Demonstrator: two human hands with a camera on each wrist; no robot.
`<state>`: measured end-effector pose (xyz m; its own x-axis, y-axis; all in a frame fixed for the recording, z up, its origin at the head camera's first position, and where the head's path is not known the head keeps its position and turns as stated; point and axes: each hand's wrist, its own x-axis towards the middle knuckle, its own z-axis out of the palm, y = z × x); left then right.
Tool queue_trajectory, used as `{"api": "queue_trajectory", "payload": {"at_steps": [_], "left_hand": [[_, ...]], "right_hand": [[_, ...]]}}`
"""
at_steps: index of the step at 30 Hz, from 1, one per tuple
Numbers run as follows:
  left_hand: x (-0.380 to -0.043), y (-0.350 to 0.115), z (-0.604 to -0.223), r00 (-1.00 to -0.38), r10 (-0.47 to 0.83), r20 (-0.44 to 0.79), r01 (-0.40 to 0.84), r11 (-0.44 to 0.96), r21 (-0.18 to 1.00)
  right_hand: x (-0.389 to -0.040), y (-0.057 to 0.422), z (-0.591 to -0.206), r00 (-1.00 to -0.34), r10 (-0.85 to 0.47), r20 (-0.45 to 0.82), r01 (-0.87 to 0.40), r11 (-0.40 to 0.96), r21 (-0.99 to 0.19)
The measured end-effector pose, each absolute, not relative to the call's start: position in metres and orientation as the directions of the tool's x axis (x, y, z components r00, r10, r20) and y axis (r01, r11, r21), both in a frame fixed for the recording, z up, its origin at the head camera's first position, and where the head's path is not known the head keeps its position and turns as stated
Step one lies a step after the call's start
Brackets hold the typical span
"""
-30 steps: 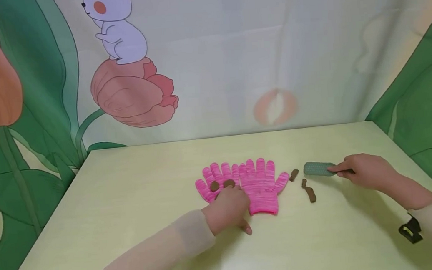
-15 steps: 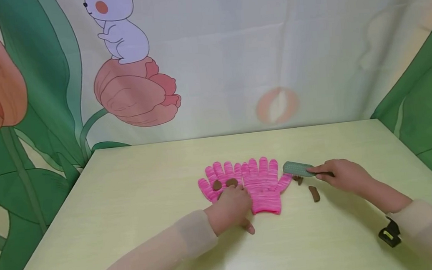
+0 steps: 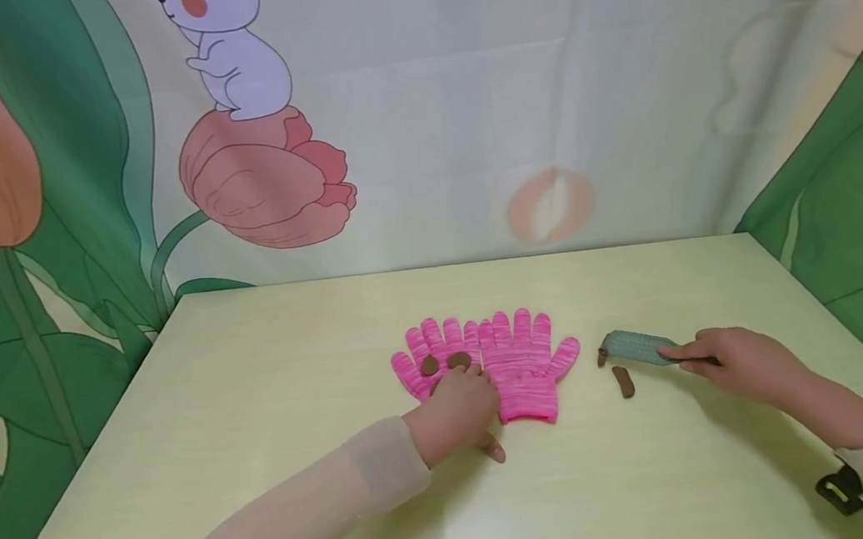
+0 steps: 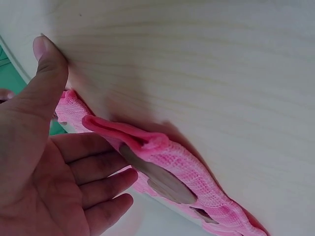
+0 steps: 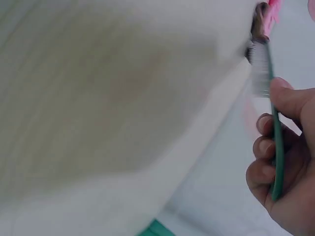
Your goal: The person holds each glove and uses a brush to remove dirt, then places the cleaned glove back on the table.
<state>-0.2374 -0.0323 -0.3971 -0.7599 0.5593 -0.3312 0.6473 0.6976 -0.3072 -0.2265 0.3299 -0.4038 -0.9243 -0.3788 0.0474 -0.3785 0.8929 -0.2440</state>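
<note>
Two pink knitted gloves [image 3: 525,380] lie flat side by side on the table. My left hand [image 3: 456,405] rests on the left-hand glove, its fingers straight near a flat brown patch [image 3: 458,359]; another brown patch [image 3: 429,365] sits further left on that glove. In the left wrist view, the fingers [image 4: 106,187] reach up to the glove's cuff [image 4: 128,135]. My right hand [image 3: 741,356] grips a green brush [image 3: 636,347] by its handle, its pale bristles [image 5: 261,71] facing the table. A small brown piece [image 3: 602,357] shows at the brush's tip.
A loose brown strip [image 3: 623,381] lies just in front of the brush. The pale wooden table [image 3: 274,381] extends to both sides. Behind it hangs a curtain [image 3: 430,136] printed with flowers and a white animal.
My right hand swept the brush left over the brown pieces toward the glove's thumb, then back right. The smaller brown pieces have shifted to the brush's tip. My left hand has stayed put.
</note>
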Motion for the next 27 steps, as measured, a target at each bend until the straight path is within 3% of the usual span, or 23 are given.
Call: {"api": "queue_trajectory", "payload": {"at_steps": [5, 13, 17, 21, 27], "left_hand": [[-0.239, -0.036, -0.397, -0.767, 0.536, -0.353, 0.631, 0.73, -0.263], [-0.242, -0.043, -0.397, -0.745, 0.572, -0.342, 0.651, 0.734, -0.192], [-0.237, -0.041, -0.394, -0.71, 0.658, -0.251, 0.698, 0.704, -0.127], [-0.229, -0.031, -0.386, -0.633, 0.764, -0.126, 0.774, 0.619, -0.134], [-0.225, -0.008, -0.382, -0.554, 0.823, -0.123, 0.828, 0.53, -0.184]], "right_hand": [[-0.211, 0.345, -0.393, -0.933, -0.345, 0.098, -0.355, 0.929, -0.108], [-0.19, 0.337, -0.378, -0.939, -0.286, 0.192, -0.313, 0.941, -0.13], [-0.175, 0.322, -0.368, -0.914, -0.268, 0.305, -0.338, 0.918, -0.207], [-0.159, 0.306, -0.367, -0.892, -0.227, 0.392, -0.373, 0.86, -0.35], [-0.146, 0.289, -0.382, -0.92, -0.225, 0.321, -0.362, 0.801, -0.477]]}}
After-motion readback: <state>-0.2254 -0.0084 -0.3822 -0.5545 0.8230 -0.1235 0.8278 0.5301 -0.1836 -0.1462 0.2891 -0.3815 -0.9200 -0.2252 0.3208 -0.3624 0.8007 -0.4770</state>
